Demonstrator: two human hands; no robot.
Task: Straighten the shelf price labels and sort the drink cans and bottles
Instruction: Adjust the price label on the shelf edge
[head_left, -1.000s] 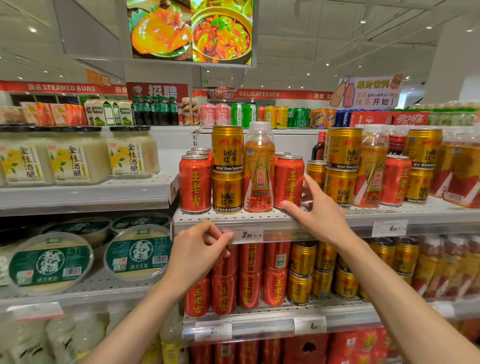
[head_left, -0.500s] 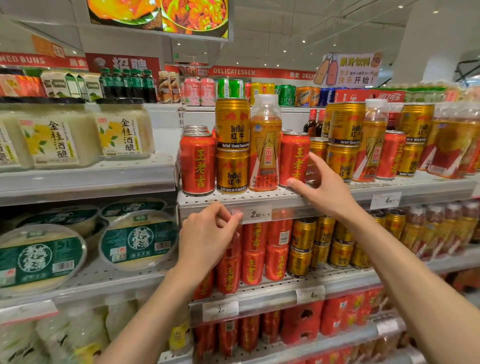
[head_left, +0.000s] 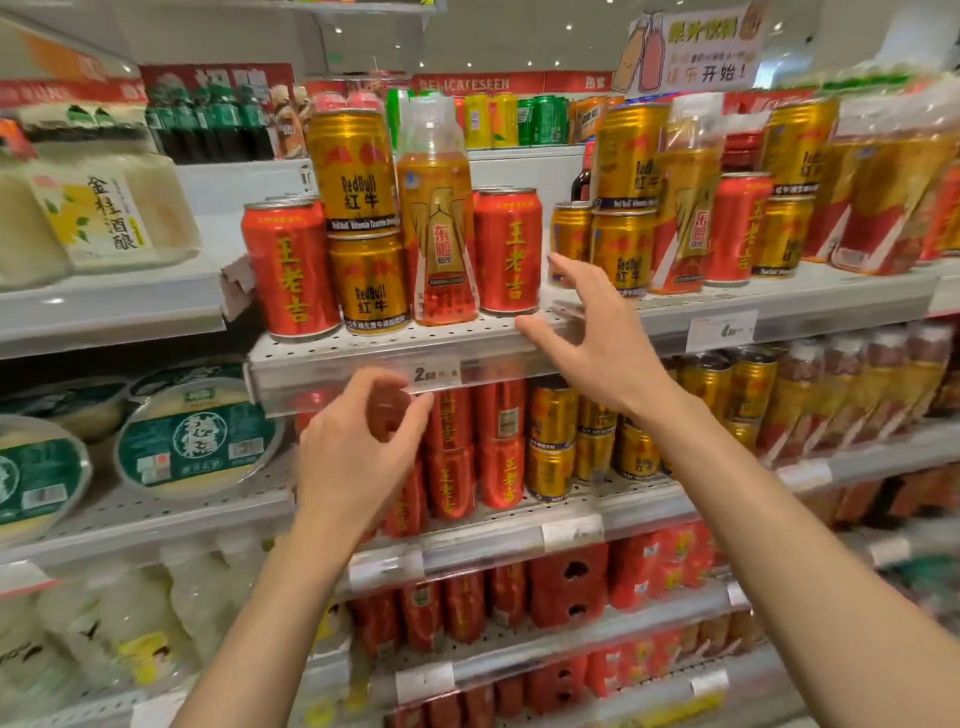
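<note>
A white price label (head_left: 435, 372) sits in the clear strip on the front edge of the upper drinks shelf (head_left: 363, 345). My left hand (head_left: 358, 452) hovers just below and left of it, fingers curled and apart, holding nothing. My right hand (head_left: 592, 338) is spread open above the shelf edge, right of a red can (head_left: 508, 252), not touching it. Left of that can stand an orange bottle (head_left: 437, 218), two stacked gold cans (head_left: 363, 223) and another red can (head_left: 288, 270).
More gold cans and bottles (head_left: 675, 208) fill the shelf to the right, above a second label (head_left: 721, 330). Red and gold cans (head_left: 498, 452) crowd the shelf below. Green-lidded tubs (head_left: 192, 441) and white jars (head_left: 104, 213) sit on the left shelves.
My right hand has lifted off the shelf beside the red can and spread open. My left hand has come away from the price label. The camera has moved closer.
</note>
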